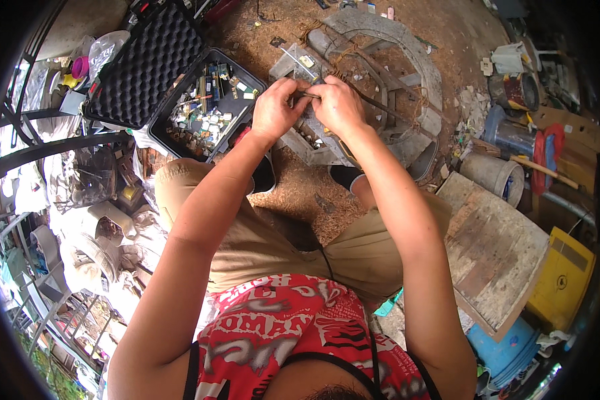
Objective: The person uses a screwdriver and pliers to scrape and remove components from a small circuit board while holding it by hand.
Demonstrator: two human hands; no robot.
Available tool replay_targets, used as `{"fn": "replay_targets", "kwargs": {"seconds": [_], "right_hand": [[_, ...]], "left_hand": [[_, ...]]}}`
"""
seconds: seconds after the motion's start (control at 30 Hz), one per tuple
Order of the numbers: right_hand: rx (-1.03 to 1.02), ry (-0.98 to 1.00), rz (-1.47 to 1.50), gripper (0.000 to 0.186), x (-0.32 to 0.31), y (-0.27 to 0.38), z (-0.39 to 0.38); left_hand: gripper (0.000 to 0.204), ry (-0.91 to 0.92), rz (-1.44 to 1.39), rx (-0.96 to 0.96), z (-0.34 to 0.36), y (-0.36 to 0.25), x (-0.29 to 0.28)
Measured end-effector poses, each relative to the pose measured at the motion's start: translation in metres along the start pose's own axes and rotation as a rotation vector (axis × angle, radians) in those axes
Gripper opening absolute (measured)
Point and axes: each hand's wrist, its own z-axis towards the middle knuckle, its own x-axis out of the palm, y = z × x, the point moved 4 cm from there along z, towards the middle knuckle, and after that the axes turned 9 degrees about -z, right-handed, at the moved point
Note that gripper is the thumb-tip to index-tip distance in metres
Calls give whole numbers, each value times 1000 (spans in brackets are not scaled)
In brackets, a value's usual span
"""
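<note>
My left hand (277,110) and my right hand (339,105) meet in front of me, fingers pinched together on a small, thin dark piece (308,95). The fingers cover most of it, so its kind does not show. Both hands are above a flat grey board (307,145) on the ground. To the left of my left hand lies a black hard case (159,130), its foam-lined lid (147,63) thrown back. Small circuit-board pieces (207,113) and other bits fill much of it. A yellow-and-black tool handle (349,155) shows beside my right wrist.
A round grey frame (428,73) with spokes stands beyond my hands on dirt ground. On the right are a weathered wooden board (490,247), a yellow panel (561,280), a blue bucket (503,353) and a grey bucket (493,177). Plastic bags and clutter crowd the left.
</note>
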Motion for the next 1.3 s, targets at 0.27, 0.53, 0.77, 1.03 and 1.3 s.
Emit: {"fn": "replay_targets", "kwargs": {"seconds": [0.27, 0.53, 0.77, 1.03, 1.3], "right_hand": [[16, -89, 125, 27, -14, -5, -9], [-124, 201, 1626, 60, -120, -3, -19], [179, 144, 1207, 37, -132, -2, -31], [23, -240, 620, 38, -111, 7, -35], [-92, -278, 678, 51, -93, 13, -30]], "left_hand": [[25, 46, -103, -59, 1, 1, 1], [22, 73, -28, -28, -1, 3, 0], [15, 84, 31, 96, 0, 3, 3], [15, 105, 8, 64, 1, 0, 1], [16, 96, 15, 62, 1, 1, 2]]}}
